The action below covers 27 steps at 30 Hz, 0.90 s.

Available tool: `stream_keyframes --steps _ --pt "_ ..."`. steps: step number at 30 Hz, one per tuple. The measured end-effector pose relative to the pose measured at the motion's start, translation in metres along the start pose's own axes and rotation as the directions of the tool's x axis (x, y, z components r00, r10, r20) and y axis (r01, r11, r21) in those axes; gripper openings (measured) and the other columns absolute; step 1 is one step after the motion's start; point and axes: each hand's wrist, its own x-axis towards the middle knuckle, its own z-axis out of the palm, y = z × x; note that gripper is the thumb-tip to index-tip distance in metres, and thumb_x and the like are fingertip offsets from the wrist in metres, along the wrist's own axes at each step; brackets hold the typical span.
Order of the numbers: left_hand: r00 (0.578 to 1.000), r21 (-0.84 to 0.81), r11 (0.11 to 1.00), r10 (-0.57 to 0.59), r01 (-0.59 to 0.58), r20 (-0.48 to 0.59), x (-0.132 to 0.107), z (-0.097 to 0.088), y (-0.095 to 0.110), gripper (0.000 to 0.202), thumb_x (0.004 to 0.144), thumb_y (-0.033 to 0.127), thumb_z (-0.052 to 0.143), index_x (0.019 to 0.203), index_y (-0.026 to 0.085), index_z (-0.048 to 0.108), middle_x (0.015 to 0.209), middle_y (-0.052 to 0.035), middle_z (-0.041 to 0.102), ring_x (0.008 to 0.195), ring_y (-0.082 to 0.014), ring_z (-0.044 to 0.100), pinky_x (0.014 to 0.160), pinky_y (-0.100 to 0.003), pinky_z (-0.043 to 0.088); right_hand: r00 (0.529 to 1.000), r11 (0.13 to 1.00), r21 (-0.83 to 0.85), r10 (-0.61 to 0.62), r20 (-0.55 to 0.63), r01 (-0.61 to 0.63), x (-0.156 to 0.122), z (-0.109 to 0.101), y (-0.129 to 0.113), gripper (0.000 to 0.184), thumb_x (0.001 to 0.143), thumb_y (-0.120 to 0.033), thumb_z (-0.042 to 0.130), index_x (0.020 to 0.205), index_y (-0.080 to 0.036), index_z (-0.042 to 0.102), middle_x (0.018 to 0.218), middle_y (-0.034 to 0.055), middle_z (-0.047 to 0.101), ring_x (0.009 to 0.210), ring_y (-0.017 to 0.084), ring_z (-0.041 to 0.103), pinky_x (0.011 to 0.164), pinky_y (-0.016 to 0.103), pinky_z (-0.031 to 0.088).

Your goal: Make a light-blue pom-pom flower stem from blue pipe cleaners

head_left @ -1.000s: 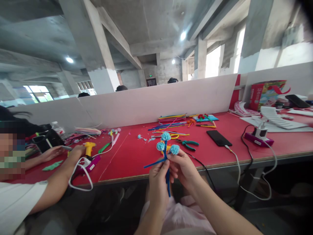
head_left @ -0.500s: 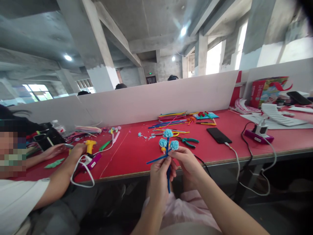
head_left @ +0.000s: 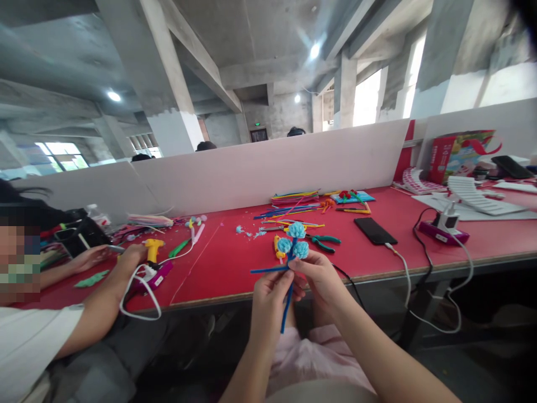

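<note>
Above my lap, at the table's front edge, is a sprig of pipe-cleaner flowers (head_left: pixel 296 230) with three fluffy light-blue heads on dark blue stems. My left hand (head_left: pixel 269 299) is closed around the stems (head_left: pixel 286 313), thumb on top, and their lower ends hang below it. A blue pipe cleaner end (head_left: pixel 265 271) sticks out sideways to the left from the stems. Just under the right-hand flower head, my right hand (head_left: pixel 322 277) pinches the sprig where the stems meet. Its lower fingers are partly hidden behind my left hand.
On the red table (head_left: pixel 226 263) lie teal-handled pliers (head_left: pixel 323 242), a yellow glue gun (head_left: pixel 277 246), pipe cleaners (head_left: pixel 293 198), blue scraps (head_left: pixel 251 234) and a phone (head_left: pixel 375 231) on a cable. A purple power strip (head_left: pixel 443 233) stands right. A co-worker's arm (head_left: pixel 100 280) is at left.
The sprig has tipped: its flower heads have shifted slightly right and its lower stems left. The sideways pipe cleaner end now lies nearly level. Both hands keep their hold.
</note>
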Motion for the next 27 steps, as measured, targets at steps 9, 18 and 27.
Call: stream_keyframes --steps 9,18,27 --pt "0.996 -0.045 0.998 0.035 -0.039 -0.079 -0.0013 0.0026 -0.0044 0.021 0.076 0.031 0.064 0.083 0.011 0.067 0.065 -0.0047 0.066 0.059 -0.0135 0.061 0.053 -0.023 0.048 0.998 0.997 -0.067 -0.04 -0.058 0.036 -0.001 0.0032 -0.0001 0.017 0.074 -0.024 0.066 0.066 -0.017 0.053 0.045 -0.0076 0.043 0.033 0.008 0.042 0.033 0.021 0.039" --pt "0.994 -0.108 0.994 0.003 -0.015 -0.109 0.0 0.0058 -0.0056 0.022 0.075 0.03 0.065 0.085 0.01 0.067 0.066 -0.005 0.067 0.056 -0.0134 0.061 0.053 -0.023 0.049 0.992 0.999 -0.023 -0.025 -0.12 0.022 -0.0003 0.0048 -0.0019 0.014 0.072 -0.025 0.068 0.076 -0.017 0.058 0.05 -0.0081 0.04 0.036 0.005 0.032 0.03 0.017 0.031" --pt "0.995 -0.067 0.998 -0.004 -0.003 -0.104 -0.0004 0.007 -0.0028 0.027 0.074 0.038 0.063 0.067 0.013 0.059 0.055 0.0002 0.057 0.043 -0.0083 0.05 0.038 -0.018 0.037 0.998 0.997 -0.074 -0.041 -0.048 0.038 -0.001 0.0038 -0.0002 0.012 0.075 -0.027 0.064 0.08 -0.018 0.058 0.045 -0.0071 0.048 0.032 0.013 0.048 0.031 0.025 0.042"
